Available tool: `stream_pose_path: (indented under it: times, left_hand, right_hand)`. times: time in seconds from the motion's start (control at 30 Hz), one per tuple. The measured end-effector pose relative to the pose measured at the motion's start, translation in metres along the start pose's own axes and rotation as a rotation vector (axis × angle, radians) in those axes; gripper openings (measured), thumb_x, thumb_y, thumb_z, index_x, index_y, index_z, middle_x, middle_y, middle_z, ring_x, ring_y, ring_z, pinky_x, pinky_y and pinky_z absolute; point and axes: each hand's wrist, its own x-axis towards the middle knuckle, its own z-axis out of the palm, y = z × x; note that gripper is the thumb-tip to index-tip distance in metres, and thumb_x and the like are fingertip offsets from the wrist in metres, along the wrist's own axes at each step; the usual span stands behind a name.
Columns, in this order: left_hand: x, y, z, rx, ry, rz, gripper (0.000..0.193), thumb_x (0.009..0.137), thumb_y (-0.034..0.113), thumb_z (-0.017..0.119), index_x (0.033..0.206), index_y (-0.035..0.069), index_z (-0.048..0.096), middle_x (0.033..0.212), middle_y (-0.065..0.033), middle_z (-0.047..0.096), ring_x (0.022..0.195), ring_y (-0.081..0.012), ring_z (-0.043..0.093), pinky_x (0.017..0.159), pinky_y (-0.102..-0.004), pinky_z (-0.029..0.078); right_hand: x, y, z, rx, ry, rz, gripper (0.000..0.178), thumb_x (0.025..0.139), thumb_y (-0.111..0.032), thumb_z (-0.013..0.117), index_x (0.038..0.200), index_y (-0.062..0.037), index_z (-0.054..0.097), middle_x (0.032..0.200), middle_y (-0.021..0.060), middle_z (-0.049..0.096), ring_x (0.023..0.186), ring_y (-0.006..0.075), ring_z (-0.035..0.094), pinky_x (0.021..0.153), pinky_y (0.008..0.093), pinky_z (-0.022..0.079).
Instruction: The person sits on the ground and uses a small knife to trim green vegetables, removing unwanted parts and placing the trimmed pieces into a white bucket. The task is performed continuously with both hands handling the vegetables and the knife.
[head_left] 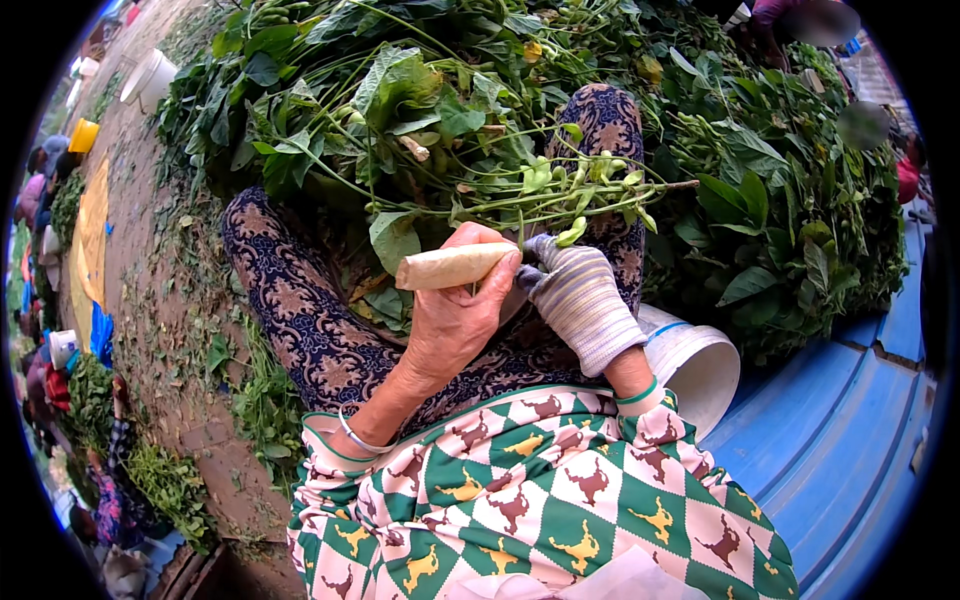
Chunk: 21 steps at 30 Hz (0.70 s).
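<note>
My left hand point(455, 325), bare with a bangle at the wrist, is closed around the thick pale handle of a tool point(450, 267); its working end is hidden between my hands. Beside it, my right hand point(580, 300) wears a striped knit glove. Its fingers are bent together at a green bean stalk point(590, 208) carrying several plump pods, which stretches just beyond the glove. Part of the gloved grip is hidden, though the stalk appears pinched there. A large leaf point(395, 240) hangs just ahead of my left hand.
Heaped bean plants point(780, 180) spread ahead and right around my patterned knees. A white bucket point(705, 375) lies tilted by my right hip, beside blue corrugated sheeting point(830, 420). Leaf scraps litter the brown ground point(170, 300). Other people point(110, 500) sit at far left.
</note>
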Motion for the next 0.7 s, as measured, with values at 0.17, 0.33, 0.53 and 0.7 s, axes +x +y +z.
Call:
stream_pose_path:
  times: [0.17,0.33,0.53,0.7]
  left_hand:
    - [0.005,-0.003,-0.002,0.467,-0.065,0.344,0.008,0.081,0.002,0.061,0.087,0.000,0.056,0.076,-0.0093,0.055,0.065,-0.0175,0.055,0.059,-0.0264,0.044]
    - [0.008,-0.002,-0.001,0.392,-0.044,0.320,0.011,0.077,-0.001,0.061,0.082,-0.001,0.052,0.076,-0.0123,0.051,0.067,-0.0276,0.054,0.060,-0.0333,0.045]
    - [0.013,-0.007,-0.007,0.306,-0.035,0.449,0.007,0.081,0.000,0.060,0.086,-0.002,0.056,0.076,-0.0080,0.056,0.066,-0.0171,0.055,0.059,-0.0259,0.044]
    - [0.005,-0.008,-0.014,0.339,-0.035,0.360,0.010,0.080,0.002,0.062,0.089,0.000,0.058,0.080,-0.0075,0.058,0.068,-0.0167,0.057,0.062,-0.0259,0.046]
  right_hand:
    - [-0.001,0.002,0.010,-0.052,0.062,-0.023,0.017,0.078,-0.017,0.059,0.092,-0.0080,0.059,0.073,0.0180,0.061,0.068,0.0373,0.059,0.060,0.0440,0.048]
    - [-0.002,0.008,0.017,0.081,0.088,0.014,0.023,0.080,-0.024,0.061,0.093,-0.0051,0.060,0.072,0.0178,0.062,0.068,0.0359,0.060,0.060,0.0423,0.048]
    - [-0.006,0.010,-0.004,1.047,-0.166,0.336,0.017,0.092,-0.018,0.051,0.093,-0.0045,0.060,0.064,-0.0030,0.051,0.053,0.0029,0.043,0.043,0.0186,0.036]
    - [-0.003,0.008,0.008,0.970,-0.125,0.158,0.020,0.093,-0.024,0.050,0.093,-0.0075,0.061,0.065,-0.0050,0.050,0.051,0.0020,0.041,0.043,0.0167,0.034]
